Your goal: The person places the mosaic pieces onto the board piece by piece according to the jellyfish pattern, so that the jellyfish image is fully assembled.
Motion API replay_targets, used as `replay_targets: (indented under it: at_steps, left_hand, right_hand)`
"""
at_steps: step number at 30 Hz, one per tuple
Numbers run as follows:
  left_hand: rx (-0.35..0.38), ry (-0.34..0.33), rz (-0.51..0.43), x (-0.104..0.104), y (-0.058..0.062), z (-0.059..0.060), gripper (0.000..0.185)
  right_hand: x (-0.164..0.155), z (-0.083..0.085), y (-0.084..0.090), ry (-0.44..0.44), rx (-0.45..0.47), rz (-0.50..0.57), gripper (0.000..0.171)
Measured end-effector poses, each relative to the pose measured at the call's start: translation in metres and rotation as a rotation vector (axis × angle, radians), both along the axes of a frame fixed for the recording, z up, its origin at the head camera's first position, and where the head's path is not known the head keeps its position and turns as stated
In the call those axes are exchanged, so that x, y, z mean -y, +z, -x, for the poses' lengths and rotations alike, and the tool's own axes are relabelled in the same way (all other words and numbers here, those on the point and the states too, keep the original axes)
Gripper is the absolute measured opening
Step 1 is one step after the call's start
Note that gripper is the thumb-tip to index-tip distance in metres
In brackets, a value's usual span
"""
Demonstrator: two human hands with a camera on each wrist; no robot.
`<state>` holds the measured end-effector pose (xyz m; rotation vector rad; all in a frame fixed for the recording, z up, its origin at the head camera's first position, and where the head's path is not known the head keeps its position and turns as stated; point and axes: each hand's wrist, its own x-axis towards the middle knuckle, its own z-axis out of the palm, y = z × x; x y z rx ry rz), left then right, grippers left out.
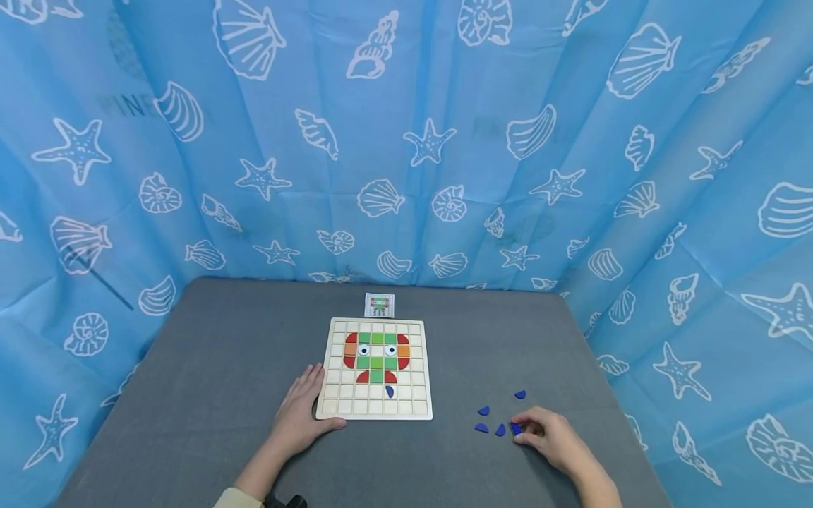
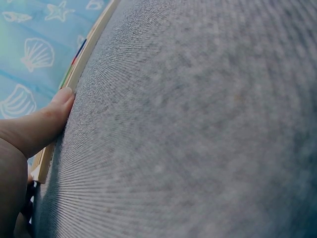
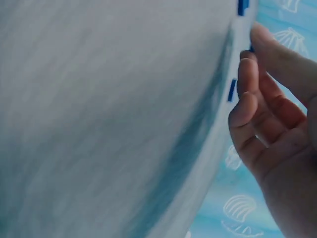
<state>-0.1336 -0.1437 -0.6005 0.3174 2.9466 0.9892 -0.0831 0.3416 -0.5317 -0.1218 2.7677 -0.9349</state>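
A pale wooden grid board [image 1: 409,409] bears red, green and orange pieces, two eye pieces and one blue piece [image 1: 389,391] below them. My left hand [image 1: 301,413] rests at its lower left corner, fingers along the left side and thumb [image 2: 57,106] against the front edge. Off to the right, my right hand [image 1: 549,436] pinches a blue piece [image 1: 516,428] between thumb and fingertips, just above the table. In the right wrist view the fingers [image 3: 247,79] mostly hide that piece. Around this hand lie several blue rounded pieces, such as one half-round [image 1: 500,430].
Behind the board lies a small picture card [image 1: 379,305] showing a similar coloured figure on a grid. Grey cloth covers the table [image 1: 241,339]. A blue curtain [image 1: 406,176] with white shells and starfish hangs at the back and both sides.
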Motion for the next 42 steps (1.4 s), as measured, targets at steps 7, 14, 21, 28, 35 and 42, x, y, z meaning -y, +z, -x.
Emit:
replay_targets:
  at_steps: [7, 14, 21, 28, 35, 42]
  left_hand:
    - [0.03, 0.007, -0.004, 0.001, 0.0, 0.0, 0.123]
    - [0.023, 0.016, -0.013, 0.0, 0.002, -0.001, 0.123]
    - [0.022, 0.005, -0.022, 0.0, -0.001, -0.003, 0.122]
    - [0.033, 0.009, -0.042, 0.001, -0.003, 0.0, 0.122]
    - [0.028, 0.001, -0.033, 0.001, -0.001, 0.002, 0.123]
    - [0.009, 0.0, -0.028, 0.0, -0.001, 0.001, 0.121]
  right_hand:
    - [0.033, 0.008, 0.016, 0.034, -0.172, 0.069, 0.021]
    - [0.08, 0.023, 0.02, 0.106, -0.271, 0.138, 0.022]
    - [0.122, 0.034, 0.014, 0.19, -0.278, 0.173, 0.022]
    - [0.162, 0.041, 0.006, 0.24, -0.295, 0.161, 0.02]
    - [0.192, 0.05, -0.007, 0.333, -0.251, 0.118, 0.018]
    - [0.202, 0.054, -0.016, 0.381, -0.199, 0.067, 0.018]
